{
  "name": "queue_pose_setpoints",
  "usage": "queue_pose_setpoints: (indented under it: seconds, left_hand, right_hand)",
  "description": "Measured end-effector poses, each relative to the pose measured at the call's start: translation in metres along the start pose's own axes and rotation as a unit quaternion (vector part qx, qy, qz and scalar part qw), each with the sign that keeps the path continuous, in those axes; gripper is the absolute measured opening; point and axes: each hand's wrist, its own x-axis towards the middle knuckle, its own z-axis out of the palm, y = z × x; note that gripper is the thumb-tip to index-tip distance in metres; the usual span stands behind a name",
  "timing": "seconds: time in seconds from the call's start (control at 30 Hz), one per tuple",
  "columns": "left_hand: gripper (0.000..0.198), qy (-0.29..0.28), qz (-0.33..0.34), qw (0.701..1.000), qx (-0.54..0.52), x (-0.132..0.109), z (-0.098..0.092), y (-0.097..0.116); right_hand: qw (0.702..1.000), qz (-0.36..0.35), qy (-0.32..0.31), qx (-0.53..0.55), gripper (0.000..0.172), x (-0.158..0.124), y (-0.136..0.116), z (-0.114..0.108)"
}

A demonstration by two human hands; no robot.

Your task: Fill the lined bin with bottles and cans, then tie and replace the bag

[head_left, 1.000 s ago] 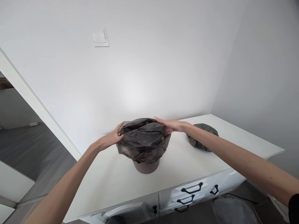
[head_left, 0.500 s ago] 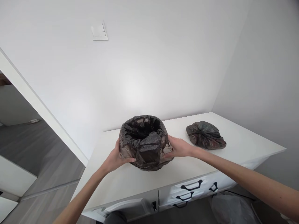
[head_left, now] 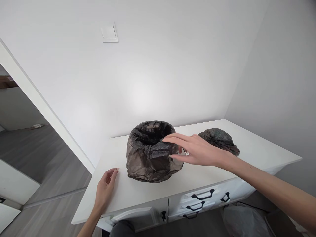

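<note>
A round bin lined with a dark, see-through trash bag (head_left: 148, 164) stands upright on the white dresser top; the bag is folded down over its rim and crumpled at the front. My right hand (head_left: 195, 149) is over the bin's right front side, fingers apart, thumb below them, gripping nothing. Whether its fingertips touch the plastic, I cannot tell. To the left of the bin and apart from it, my left hand (head_left: 106, 186) rests low over the dresser with fingers curled and thumb against the fingertips, nothing visible in them. Behind my right hand lies a gathered dark plastic bag (head_left: 219, 140).
The white dresser (head_left: 266, 144) has drawers with black handles (head_left: 203, 196) at the front. A light switch (head_left: 110, 33) is on the wall behind. A doorway lies at left. A pale plastic bag (head_left: 244, 219) sits below at the right.
Both hands have let go of the bin's sides. My left hand has moved left and down, away from it; my right hand has risen over its right front side.
</note>
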Motion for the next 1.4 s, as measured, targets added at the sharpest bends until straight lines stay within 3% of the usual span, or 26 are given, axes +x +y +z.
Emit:
queue_pose_setpoints:
  seconds: [0.1,0.23,0.3,0.4,0.57,0.77,1.03,1.27,1.4]
  left_hand:
    - [0.058,-0.032,-0.029,0.998,0.035,-0.004,-0.001,-0.002]
    - [0.056,-0.040,-0.019,0.997,0.062,-0.009,-0.002,0.000]
    - [0.055,-0.040,-0.016,0.997,0.067,-0.010,-0.002,-0.001]
    - [0.054,-0.046,-0.013,0.996,0.073,-0.011,-0.002,-0.002]
    - [0.052,-0.046,-0.014,0.996,0.081,-0.012,-0.002,-0.002]
    - [0.048,-0.045,-0.003,0.996,0.080,-0.013,-0.002,-0.001]
    - [0.049,-0.050,-0.013,0.995,0.085,-0.014,-0.001,-0.001]
    - [0.050,-0.059,-0.023,0.995,0.082,-0.012,0.000,-0.005]
    - [0.052,-0.056,-0.026,0.995,0.083,-0.010,-0.001,-0.002]
  right_hand:
    - [0.999,-0.021,-0.025,0.028,0.048,0.015,-0.005,0.007]
    - [0.999,-0.007,-0.002,0.045,0.021,0.031,-0.001,0.012]
    - [0.998,-0.006,-0.001,0.057,0.017,0.036,0.004,0.006]
    - [0.998,0.017,0.021,0.065,0.020,0.040,0.017,-0.007]
    - [0.991,0.114,0.056,0.035,0.033,0.040,0.056,-0.020]
    - [0.974,0.219,0.053,-0.005,0.037,0.027,0.112,-0.013]
    - [0.956,0.286,0.061,-0.031,0.041,0.007,0.166,-0.001]
    - [0.945,0.316,0.048,-0.068,0.043,0.002,0.178,-0.003]
    - [0.945,0.297,0.111,-0.082,0.060,-0.013,0.158,-0.006]
